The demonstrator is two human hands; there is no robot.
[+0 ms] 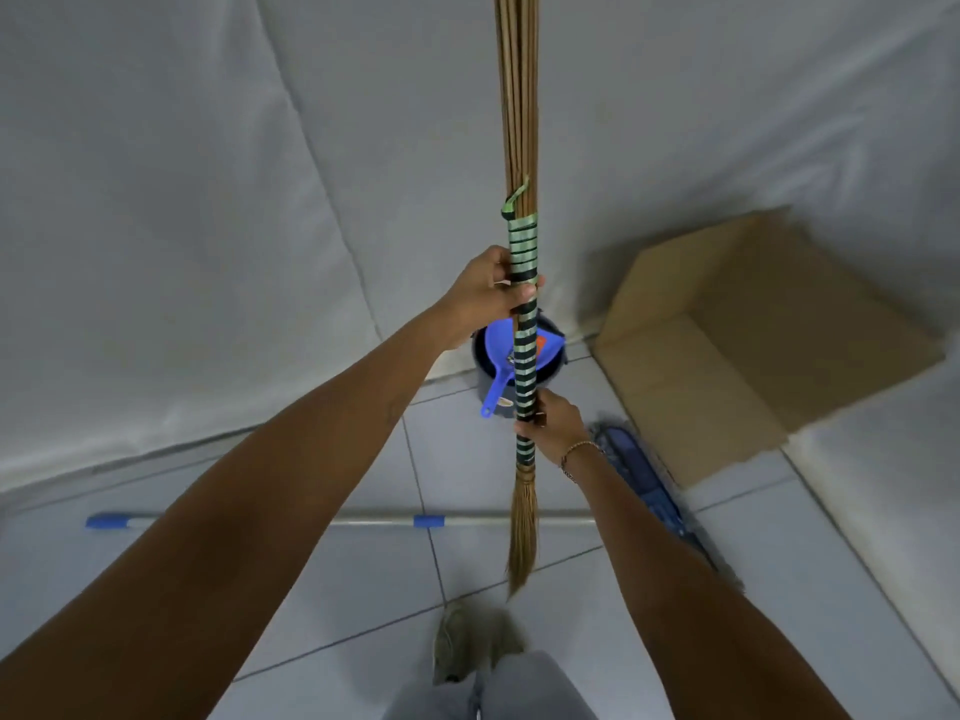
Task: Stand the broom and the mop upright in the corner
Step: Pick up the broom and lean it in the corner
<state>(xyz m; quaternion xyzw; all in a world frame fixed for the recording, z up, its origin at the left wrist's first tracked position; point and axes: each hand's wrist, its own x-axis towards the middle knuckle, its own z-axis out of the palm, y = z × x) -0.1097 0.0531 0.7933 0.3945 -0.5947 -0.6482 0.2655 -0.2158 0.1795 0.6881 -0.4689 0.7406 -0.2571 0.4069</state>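
I hold a stick broom [523,350] upright in front of me, off the floor. Its handle is wrapped in green and black bands, and brown bristles run past the top edge of the view. My left hand [493,293] grips the wrapped handle higher up. My right hand [550,423] grips it lower down, just above a frayed brown tuft. The mop lies flat on the tiled floor: its silver pole [363,521] with blue grips runs left to right, and its blue flat head [644,485] sits at the right, partly behind my right arm.
A blue bucket [485,387] holding a blue dustpan [496,387] stands in the corner where the white-draped walls meet. An open cardboard box [753,345] lies on its side at the right wall. My shoe [467,646] is on the tiles below.
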